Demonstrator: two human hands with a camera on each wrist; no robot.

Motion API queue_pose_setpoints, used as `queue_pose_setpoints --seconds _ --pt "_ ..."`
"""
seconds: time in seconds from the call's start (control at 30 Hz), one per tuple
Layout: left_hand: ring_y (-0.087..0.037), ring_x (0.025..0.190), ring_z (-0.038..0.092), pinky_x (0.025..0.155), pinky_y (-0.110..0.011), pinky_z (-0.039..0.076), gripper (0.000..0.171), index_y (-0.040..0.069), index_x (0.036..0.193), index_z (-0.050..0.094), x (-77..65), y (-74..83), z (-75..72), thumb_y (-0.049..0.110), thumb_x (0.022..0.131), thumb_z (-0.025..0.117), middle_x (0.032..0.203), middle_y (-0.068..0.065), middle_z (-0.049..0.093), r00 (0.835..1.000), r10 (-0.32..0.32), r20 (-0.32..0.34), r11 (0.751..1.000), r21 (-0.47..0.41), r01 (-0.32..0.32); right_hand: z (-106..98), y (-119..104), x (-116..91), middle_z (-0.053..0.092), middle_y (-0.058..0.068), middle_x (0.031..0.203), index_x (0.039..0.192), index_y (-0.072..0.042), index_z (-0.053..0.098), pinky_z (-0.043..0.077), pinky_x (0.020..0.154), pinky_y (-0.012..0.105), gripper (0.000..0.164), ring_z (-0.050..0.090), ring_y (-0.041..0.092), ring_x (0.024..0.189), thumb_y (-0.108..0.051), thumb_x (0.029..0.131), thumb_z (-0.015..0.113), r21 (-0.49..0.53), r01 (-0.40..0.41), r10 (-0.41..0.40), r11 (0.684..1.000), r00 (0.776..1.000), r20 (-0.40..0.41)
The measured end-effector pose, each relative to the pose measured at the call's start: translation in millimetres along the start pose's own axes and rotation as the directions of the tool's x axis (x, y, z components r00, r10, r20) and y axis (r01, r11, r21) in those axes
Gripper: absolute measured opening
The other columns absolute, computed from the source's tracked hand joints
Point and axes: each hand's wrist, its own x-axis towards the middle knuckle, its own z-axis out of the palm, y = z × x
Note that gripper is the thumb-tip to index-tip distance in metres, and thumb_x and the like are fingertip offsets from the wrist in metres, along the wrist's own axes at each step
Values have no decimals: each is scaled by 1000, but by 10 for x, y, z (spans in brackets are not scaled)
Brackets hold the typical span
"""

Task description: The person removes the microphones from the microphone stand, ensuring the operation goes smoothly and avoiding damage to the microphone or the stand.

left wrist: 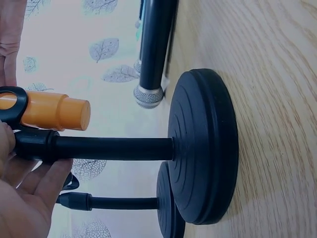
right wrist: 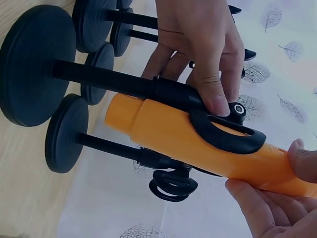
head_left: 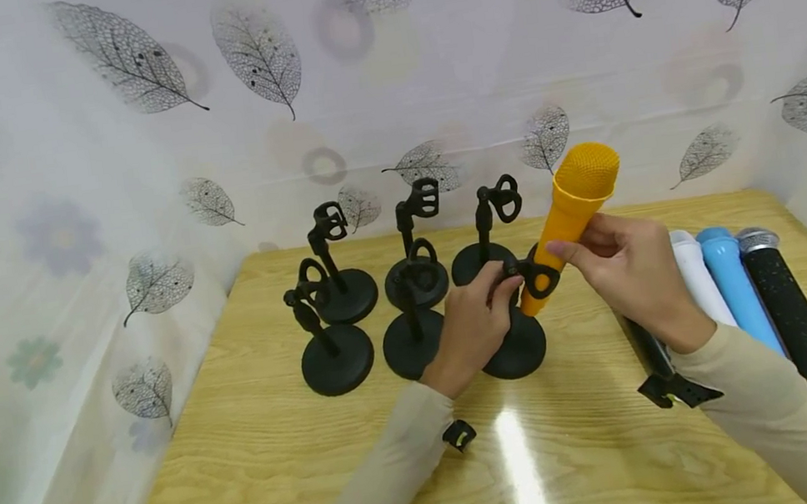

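Observation:
An orange microphone [head_left: 567, 215] sits tilted in the clip [right wrist: 225, 135] of the front right black stand, its mesh head up and its lower end past the clip. My right hand [head_left: 629, 275] pinches the microphone's body between thumb and fingers, above the clip. With my left hand [head_left: 474, 323] I grip the top of that stand's post [left wrist: 111, 148], just below the clip; the thumb lies by the clip joint in the right wrist view. The stand's round base [left wrist: 205, 148] rests on the table.
Several more black stands [head_left: 337, 357] with bare clips stand in two rows to the left and behind. Right of them lie a white microphone [head_left: 702, 278], a blue one [head_left: 741, 290], a speckled black one [head_left: 796, 313] and another dark one [left wrist: 157, 49]. A leaf-patterned cloth hangs behind the wooden table [head_left: 264, 471].

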Motion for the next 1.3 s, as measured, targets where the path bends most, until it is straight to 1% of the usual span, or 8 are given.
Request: queue_pose_setpoints --seconds 0.2,0.53,0.7,0.9,1.07,1.13,1.23,1.3 --pt "-4 50 43 47 -17 38 14 10 104 60 -2 -5 11 23 107 55 68 2 52 1000 -1 7 1000 -4 1 -55 -49 38 75 20 91 106 6 76 48 70 7 27 62 -18 80 0 82 84 -26 17 -17 1000 1000 -8" --pt "-4 49 41 46 -16 35 15 10 102 59 -17 4 16 24 107 54 67 3 48 1000 2 2 1000 -7 -2 -137 -131 89 75 21 91 107 7 75 48 68 7 26 63 -16 78 -1 83 83 -24 3 -3 1000 1000 -11" --pt "-4 48 39 46 -17 35 15 11 103 59 -17 7 21 25 107 55 66 3 47 1000 1 3 1000 -13 -1 -181 -170 114 75 22 92 107 6 75 48 69 8 25 64 -15 79 0 84 82 -15 -4 4 1000 1000 -13" --pt "-4 47 40 45 -18 35 15 10 103 60 -12 12 27 24 106 56 66 3 48 1000 -4 8 1000 -22 4 -231 -205 165 74 25 95 108 10 74 48 70 6 28 62 -17 81 3 82 82 -19 14 -15 1000 1000 -24" --pt "-4 47 39 45 -18 35 15 10 102 60 -12 14 18 24 106 55 65 3 47 1000 -4 2 1000 -20 4 -272 -244 200 73 26 96 107 10 74 48 71 7 26 63 -16 82 1 84 81 -11 14 -14 1000 1000 -23" --pt "-4 47 39 45 -18 34 15 11 101 59 -12 13 13 24 107 55 65 3 46 1000 -2 1 1000 -19 2 -299 -274 216 75 21 96 107 9 74 49 72 8 25 65 -14 82 -1 85 81 -19 12 -12 1000 1000 -29" --pt "-4 46 39 45 -18 34 14 11 101 60 -14 9 4 23 106 56 65 3 46 1000 -4 0 1000 -19 4 -351 -322 241 77 0 95 108 9 74 50 73 10 25 67 -10 83 -3 87 81 -6 1 -2 1000 999 -38" --pt "-4 47 39 45 -18 34 14 10 101 60 -15 3 -2 22 106 56 65 3 46 1000 -7 -1 1000 -17 7 -388 -364 263 74 -15 94 110 9 73 51 74 11 27 69 -8 83 -3 87 80 13 -11 11 1000 999 -45"
